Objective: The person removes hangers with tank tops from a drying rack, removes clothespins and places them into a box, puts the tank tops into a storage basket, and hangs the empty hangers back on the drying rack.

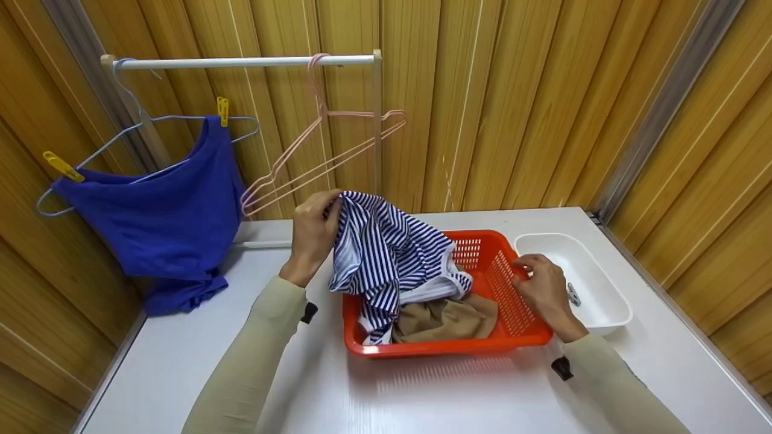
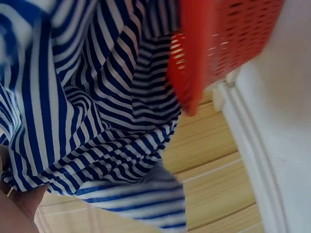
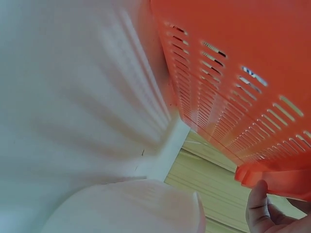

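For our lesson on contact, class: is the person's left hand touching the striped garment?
Touching. The left wrist view plainly shows the left hand pinching the striped garment at its edge, with no gap between.

The garment (image 1: 386, 253) is showing navy-and-white stripes. The basket (image 1: 458, 348) is showing red, the cloth (image 1: 446, 319) toward its front edge brown.

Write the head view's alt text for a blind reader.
Left hand holds up a striped garment, partly in a red basket with brown cloth; right hand at the basket's right rim. Blue garment hangs from a rack at left; white tray at right.
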A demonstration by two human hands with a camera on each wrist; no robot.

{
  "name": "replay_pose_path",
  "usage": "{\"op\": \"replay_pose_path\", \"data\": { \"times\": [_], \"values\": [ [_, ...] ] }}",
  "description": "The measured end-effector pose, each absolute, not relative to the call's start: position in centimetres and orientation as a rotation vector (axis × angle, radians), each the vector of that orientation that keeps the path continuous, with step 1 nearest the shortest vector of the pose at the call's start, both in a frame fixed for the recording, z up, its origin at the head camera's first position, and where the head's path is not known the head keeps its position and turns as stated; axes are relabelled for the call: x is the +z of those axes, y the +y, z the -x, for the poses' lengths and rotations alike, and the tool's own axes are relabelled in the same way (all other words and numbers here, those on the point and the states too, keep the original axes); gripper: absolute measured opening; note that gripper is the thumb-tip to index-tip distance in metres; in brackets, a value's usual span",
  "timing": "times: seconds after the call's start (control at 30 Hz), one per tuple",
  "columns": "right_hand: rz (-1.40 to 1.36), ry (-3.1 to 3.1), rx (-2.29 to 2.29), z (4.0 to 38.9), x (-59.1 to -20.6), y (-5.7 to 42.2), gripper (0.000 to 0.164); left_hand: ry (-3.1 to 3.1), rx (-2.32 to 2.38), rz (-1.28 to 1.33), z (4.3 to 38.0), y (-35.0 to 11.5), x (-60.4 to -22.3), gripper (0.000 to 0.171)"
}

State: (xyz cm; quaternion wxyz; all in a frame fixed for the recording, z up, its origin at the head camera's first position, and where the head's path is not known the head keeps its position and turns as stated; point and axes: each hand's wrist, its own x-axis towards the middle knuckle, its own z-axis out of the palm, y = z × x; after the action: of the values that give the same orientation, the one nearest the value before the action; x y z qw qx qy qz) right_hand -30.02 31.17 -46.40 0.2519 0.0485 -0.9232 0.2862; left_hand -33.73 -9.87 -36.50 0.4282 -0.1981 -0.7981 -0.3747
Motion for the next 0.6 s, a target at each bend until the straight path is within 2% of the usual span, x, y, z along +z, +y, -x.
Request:
{"op": "replay_pose_path", "data": {
  "times": [0.27,0.6],
  "values": [
    [-0.135,-2.509,0.782,30.0,-46.2,31.0,0.028,-2.06,-0.846,0.672,30.8,-7.6,-35.5,0.016],
    [-0.136,-2.508,0.773,30.1,-46.4,30.9,0.028,-2.408,-0.754,1.052,25.9,-4.2,-38.0,0.022]
  ]
}}
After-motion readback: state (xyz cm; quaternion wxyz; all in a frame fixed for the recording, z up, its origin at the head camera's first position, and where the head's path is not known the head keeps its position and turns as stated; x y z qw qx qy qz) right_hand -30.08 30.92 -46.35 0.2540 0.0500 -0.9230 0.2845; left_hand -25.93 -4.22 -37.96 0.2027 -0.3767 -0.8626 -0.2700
